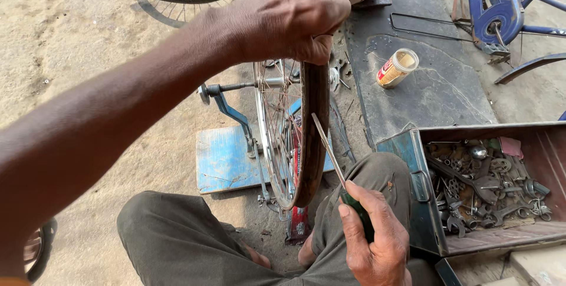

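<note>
From the head camera, the left hand (289, 17) clamps its fingers over the top of the upright spoked rusty bicycle wheel (295, 138) in a blue stand (233, 115), the right hand (374, 242) grips a green-handled screwdriver (342, 174) against its rim, beside an open metal toolbox (413, 174) of spanners and a small cylindrical tin (397, 68) with a red-and-yellow label on the dark mat (436, 94).

Wheel (295, 138): bare spoked rim, brown with rust, upright in a blue truing stand (236, 118) on the sandy ground, top gripped. Screwdriver (330, 153): green handle in fist, long thin shaft angled up-left, tip against the rim's side.
</note>
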Motion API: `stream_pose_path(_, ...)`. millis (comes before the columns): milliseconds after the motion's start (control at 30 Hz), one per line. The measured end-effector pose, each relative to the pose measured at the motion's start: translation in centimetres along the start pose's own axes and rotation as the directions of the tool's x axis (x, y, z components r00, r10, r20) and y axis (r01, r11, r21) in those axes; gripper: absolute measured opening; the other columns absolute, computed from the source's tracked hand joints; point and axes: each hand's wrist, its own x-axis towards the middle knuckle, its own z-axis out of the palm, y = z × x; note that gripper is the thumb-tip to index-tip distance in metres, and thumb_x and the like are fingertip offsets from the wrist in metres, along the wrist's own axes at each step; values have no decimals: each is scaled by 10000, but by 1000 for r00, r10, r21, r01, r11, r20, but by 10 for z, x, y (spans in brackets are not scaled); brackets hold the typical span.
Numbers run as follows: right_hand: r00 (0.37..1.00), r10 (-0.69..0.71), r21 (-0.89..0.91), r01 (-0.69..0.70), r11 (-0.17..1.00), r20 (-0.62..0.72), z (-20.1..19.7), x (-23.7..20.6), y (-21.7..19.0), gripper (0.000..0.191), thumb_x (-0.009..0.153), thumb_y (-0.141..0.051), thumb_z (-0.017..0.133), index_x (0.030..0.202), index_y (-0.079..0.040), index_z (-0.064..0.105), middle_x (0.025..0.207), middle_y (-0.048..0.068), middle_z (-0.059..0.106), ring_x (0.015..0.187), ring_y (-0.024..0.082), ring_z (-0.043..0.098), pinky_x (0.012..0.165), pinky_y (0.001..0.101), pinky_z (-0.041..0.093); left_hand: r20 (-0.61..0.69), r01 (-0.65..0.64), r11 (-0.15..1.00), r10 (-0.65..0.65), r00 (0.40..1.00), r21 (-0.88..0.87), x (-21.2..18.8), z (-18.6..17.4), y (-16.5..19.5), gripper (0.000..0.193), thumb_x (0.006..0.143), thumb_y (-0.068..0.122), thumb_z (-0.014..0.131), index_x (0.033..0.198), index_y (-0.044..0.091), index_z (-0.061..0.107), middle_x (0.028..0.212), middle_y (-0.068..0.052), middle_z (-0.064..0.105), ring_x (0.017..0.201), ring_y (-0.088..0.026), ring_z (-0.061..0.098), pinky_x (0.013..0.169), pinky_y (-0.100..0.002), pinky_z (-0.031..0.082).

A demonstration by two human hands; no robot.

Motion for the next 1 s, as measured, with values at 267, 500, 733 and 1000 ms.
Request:
stream_pose_path(267, 979, 195, 66, -190, 979, -63, -17, -6, 11, 351, 925, -25, 683, 1270, 31, 649, 934, 112, 764, 728, 87, 664, 625, 214, 534, -552, 23, 669, -632, 544, -743, -5, 16, 0, 76, 996, 38, 681, 930, 53, 645, 831, -48, 680, 722, -117, 719, 599, -267, 601)
stream_pose_path(500, 971, 232, 93, -226, 970, -62, -26, 20, -13, 398, 931, -28, 678, 1322, 29, 633, 931, 96, 768, 696, 70, 647, 609, 215, 544, -191, -13, 191, -978, 88, -981, -46, 11, 14, 109, 915, 3, 644, 1011, 53, 633, 733, -81, 704, 574, -142, 703, 444, -251, 599)
stream_pose_path(733, 989, -144, -243, 147, 959, 28, -51, 52, -36, 359, 907, -4, 738, 1254, 14, 651, 1148, 168, 719, 1018, 234, 730, 854, 331, 595, -82, 744, 161, -987, 141, -649, -93, 37, 101, 253, 1075, 166, 508, 1219, 85, 700, 1043, -83, 774, 710, -155, 703, 561, -298, 599)
stream_pose_path(1000, 914, -351, -559, 403, 724, 205, -54, 85, -64, 367, 862, 6, 785, 1217, 20, 693, 1057, 156, 717, 909, 287, 735, 740, 363, 585, -79, 469, 208, -957, 280, -859, -32, 15, 196, 476, 1007, 271, 642, 1381, -2, 536, 859, -104, 737, 750, -211, 718, 647, -376, 587)
